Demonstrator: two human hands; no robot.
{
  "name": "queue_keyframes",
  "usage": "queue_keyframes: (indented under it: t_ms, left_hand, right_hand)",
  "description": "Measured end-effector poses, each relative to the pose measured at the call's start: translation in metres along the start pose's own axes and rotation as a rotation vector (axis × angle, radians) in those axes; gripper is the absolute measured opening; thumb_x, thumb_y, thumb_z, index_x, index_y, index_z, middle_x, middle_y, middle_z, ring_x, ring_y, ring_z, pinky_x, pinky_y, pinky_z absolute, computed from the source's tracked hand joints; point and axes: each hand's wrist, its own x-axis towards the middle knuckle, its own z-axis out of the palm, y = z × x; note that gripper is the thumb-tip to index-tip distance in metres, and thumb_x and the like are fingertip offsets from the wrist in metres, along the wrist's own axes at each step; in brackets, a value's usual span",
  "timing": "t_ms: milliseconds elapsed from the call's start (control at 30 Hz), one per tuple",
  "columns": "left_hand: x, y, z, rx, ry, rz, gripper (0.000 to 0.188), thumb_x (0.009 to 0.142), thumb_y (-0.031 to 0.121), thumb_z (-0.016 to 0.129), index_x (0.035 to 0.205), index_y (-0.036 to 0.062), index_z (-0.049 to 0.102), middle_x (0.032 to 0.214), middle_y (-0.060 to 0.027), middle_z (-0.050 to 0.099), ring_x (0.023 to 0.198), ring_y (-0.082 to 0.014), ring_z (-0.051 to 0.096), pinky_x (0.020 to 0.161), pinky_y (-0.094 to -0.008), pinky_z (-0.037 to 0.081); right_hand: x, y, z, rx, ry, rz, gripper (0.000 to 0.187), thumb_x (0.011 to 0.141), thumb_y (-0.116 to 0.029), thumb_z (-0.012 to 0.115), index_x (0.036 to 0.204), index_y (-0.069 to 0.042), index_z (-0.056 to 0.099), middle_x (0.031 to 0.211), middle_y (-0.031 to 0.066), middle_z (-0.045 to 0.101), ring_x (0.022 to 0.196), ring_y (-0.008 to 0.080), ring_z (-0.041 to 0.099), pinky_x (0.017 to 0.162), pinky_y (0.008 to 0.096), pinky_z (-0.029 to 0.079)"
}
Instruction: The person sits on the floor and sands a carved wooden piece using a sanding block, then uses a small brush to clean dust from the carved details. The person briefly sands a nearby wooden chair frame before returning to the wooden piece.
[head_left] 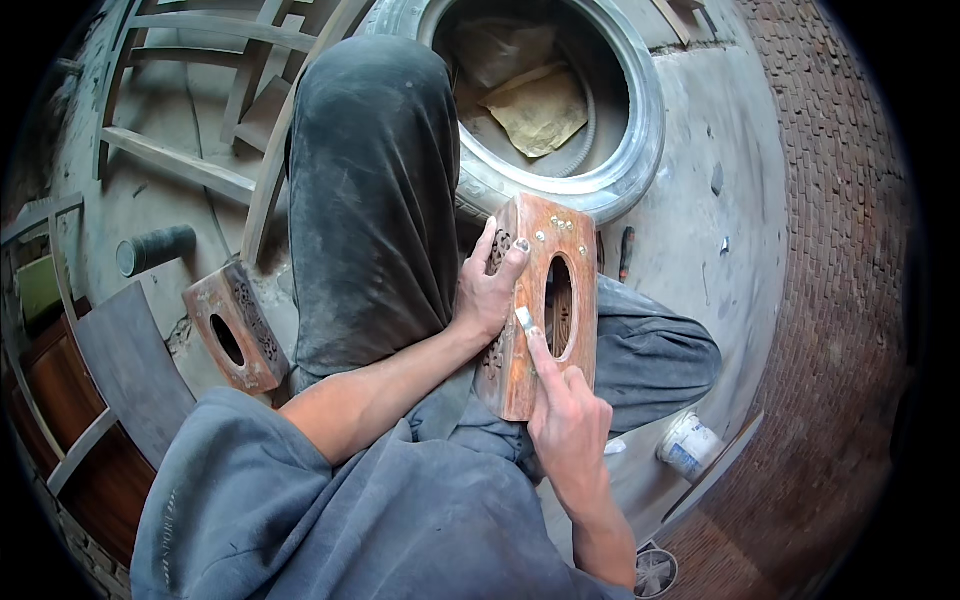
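Observation:
A reddish-brown wooden tissue box with an oval opening and carved, pierced sides rests across my lap. My left hand grips its left side, with the thumb on the top edge. Pale patches dot the far end of its top face. Closed around a small flat-bladed tool, my right hand has the index finger stretched along it. The pale tip meets the top face left of the oval opening; the tool's handle is hidden in my fingers.
A second tissue box lies at left, near a dark green cylinder. Wooden chair frames stand far left. Ahead is a tire holding a yellowish sheet. A screwdriver and white tub are at right.

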Motion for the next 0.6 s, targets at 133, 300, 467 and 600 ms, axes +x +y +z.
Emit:
queue_keyframes:
  t_ms: [133,300,467,600]
  left_hand:
    - [-0.001,0.005,0.0,-0.003,-0.011,0.011,0.1,0.097,0.057,0.07,0.165,-0.0081,0.036,0.148,-0.0265,0.064,0.137,-0.0272,0.062,0.116,-0.0367,0.045]
    - [-0.001,0.008,-0.001,-0.03,-0.026,-0.008,0.104,0.097,0.062,0.07,0.165,-0.0078,0.035,0.148,-0.0264,0.064,0.137,-0.0274,0.062,0.117,-0.0372,0.045]
    - [0.0,-0.003,0.001,-0.042,0.0,-0.001,0.105,0.096,0.063,0.07,0.165,-0.007,0.035,0.151,-0.0263,0.062,0.14,-0.0278,0.059,0.118,-0.0372,0.044]
    - [0.0,-0.002,0.001,-0.05,-0.002,-0.011,0.103,0.097,0.063,0.069,0.165,-0.0065,0.037,0.154,-0.0262,0.059,0.142,-0.0282,0.057,0.12,-0.0371,0.042]
  right_hand:
    - [-0.007,-0.002,-0.004,-0.006,-0.051,0.004,0.066,0.091,0.0,0.067,0.153,-0.022,0.064,0.076,0.0108,0.052,0.06,0.0322,0.066,0.056,0.0457,0.054]
    - [-0.004,-0.003,-0.007,-0.004,-0.068,-0.001,0.068,0.091,0.001,0.066,0.155,-0.022,0.063,0.077,0.0109,0.054,0.06,0.0321,0.066,0.055,0.0459,0.054]
    - [0.01,-0.003,-0.006,-0.024,-0.062,0.001,0.067,0.091,0.001,0.066,0.154,-0.021,0.063,0.079,0.012,0.057,0.06,0.033,0.066,0.056,0.046,0.054]
    - [0.002,-0.006,-0.008,-0.047,-0.092,0.006,0.069,0.09,0.0,0.066,0.155,-0.021,0.063,0.079,0.0124,0.057,0.061,0.0343,0.066,0.057,0.0471,0.055]
